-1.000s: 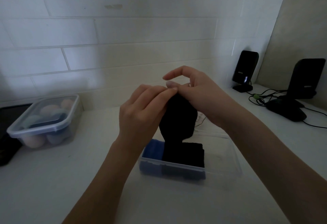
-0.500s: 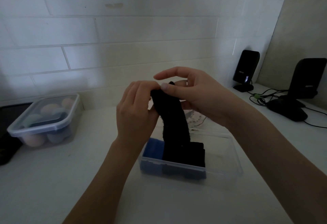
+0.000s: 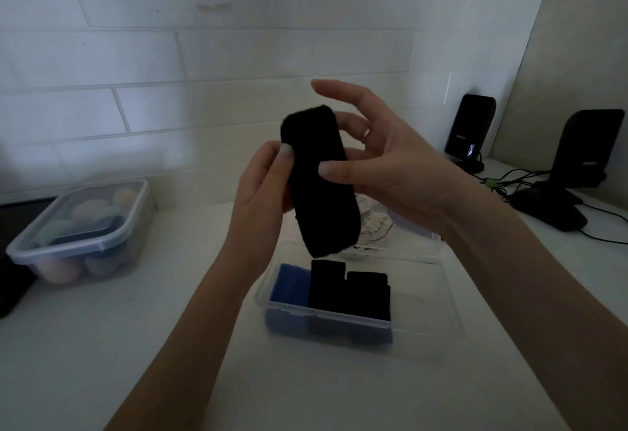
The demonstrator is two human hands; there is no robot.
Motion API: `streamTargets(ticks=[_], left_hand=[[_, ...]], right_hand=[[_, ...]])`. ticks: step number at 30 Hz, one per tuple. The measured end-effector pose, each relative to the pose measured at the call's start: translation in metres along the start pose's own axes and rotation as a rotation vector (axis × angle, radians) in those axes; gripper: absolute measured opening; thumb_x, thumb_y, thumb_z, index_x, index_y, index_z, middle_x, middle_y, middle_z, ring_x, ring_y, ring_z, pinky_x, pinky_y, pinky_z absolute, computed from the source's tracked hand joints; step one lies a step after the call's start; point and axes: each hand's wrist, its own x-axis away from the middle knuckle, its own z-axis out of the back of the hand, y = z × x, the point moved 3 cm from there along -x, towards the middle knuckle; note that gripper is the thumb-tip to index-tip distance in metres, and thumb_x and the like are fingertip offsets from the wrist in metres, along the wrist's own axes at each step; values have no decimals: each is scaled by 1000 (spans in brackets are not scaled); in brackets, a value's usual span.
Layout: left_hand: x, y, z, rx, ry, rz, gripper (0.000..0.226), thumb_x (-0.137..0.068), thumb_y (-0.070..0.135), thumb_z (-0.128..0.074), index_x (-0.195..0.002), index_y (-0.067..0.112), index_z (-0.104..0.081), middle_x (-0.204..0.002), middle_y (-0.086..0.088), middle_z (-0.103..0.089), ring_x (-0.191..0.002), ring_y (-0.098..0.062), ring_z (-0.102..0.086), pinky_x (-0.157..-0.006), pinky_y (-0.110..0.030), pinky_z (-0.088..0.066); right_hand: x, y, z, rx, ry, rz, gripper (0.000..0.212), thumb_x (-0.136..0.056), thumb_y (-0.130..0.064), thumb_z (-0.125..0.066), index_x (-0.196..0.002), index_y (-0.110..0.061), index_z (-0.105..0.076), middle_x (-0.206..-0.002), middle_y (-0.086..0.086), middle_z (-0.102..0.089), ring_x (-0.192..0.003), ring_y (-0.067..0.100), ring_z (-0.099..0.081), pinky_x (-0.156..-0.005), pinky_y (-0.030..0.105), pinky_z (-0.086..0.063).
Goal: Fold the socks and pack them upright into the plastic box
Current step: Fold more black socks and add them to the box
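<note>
A black sock [image 3: 319, 182] hangs flat in the air above the clear plastic box [image 3: 428, 298]. My left hand [image 3: 261, 189] pinches its left edge, thumb on the front. My right hand [image 3: 377, 165] holds its right edge with the thumb on the front and the fingers spread behind. In the box's left end stand a folded blue sock [image 3: 292, 286] and folded black socks [image 3: 350, 291]. The right part of the box shows nothing in it. Light-coloured socks [image 3: 372, 223] lie on the counter behind the box.
A lidded clear container [image 3: 81, 230] with rounded pastel items sits at the left by the tiled wall. Two black speakers [image 3: 470, 131] [image 3: 588, 148], a dark mouse-like object [image 3: 550, 209] and cables occupy the right. A dark object [image 3: 13, 281] lies at the far left edge.
The sock was lifted clear of the box and turned flat toward me. My hands shifted from its top to its two side edges, and my right fingers spread out.
</note>
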Motion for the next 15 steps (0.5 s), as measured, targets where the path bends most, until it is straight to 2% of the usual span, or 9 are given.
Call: streamTargets(ticks=[2,3,5,6,8,10,13,15], left_hand=[[-1,-2,-2,116,-47,100,31,-88,40,-41,-98,19,-62,-96,-9,-67,-89,-29,-66,-78,-40,-55],[-1,-2,-4,139,-78,133,32,-87,41,-43,-100,20,-62,-99,-8,-70,-93,-30,-67,-80,-41,-55],[3,-2,-10,106,-136,148,23,-87,36,-55,-104,22,-60,-95,3,-74,-90,-21,-71,-77,-33,-57],[5,-1,-12,59,-145,140,22,-85,29,-60,-106,23,-58,-92,7,-74,-88,-16,-72,-75,-29,-57],[7,-2,-13,-9,-146,124,33,-81,11,-64,-112,22,-56,-91,8,-75,-86,-16,-72,-76,-29,-58],[7,-2,-13,-4,-165,116,35,-84,1,-60,-112,21,-56,-90,7,-75,-84,-17,-73,-74,-28,-58],[7,0,-13,-3,-192,113,35,-86,-3,-56,-107,25,-56,-85,13,-75,-82,-8,-72,-68,-17,-54],[7,0,-14,-33,-193,97,35,-86,-2,-57,-107,26,-56,-86,15,-74,-84,-6,-71,-70,-16,-53]], right_hand=[[-1,3,0,69,76,30,71,-75,14,-64,-132,-23,-45,-126,8,-57,-98,25,-65,-92,51,-51],[-2,4,-1,115,120,40,67,-75,14,-65,-129,-23,-48,-125,6,-59,-95,21,-66,-86,48,-53],[-2,5,-1,198,195,62,61,-75,12,-67,-124,-21,-51,-119,4,-61,-87,13,-66,-67,33,-58],[-2,5,-1,239,223,77,59,-74,11,-67,-122,-20,-52,-116,4,-62,-85,11,-65,-63,29,-57],[-2,6,0,327,265,103,57,-73,10,-67,-119,-19,-53,-111,4,-63,-85,9,-64,-65,35,-60],[-3,7,1,373,296,115,56,-73,9,-68,-117,-21,-53,-107,2,-62,-87,10,-63,-67,39,-60],[-3,8,2,469,344,131,57,-72,3,-70,-117,-26,-51,-97,-3,-59,-87,12,-62,-67,32,-59],[-3,8,3,582,376,136,60,-71,-4,-72,-121,-30,-48,-92,-4,-55,-81,13,-60,-68,30,-57]])
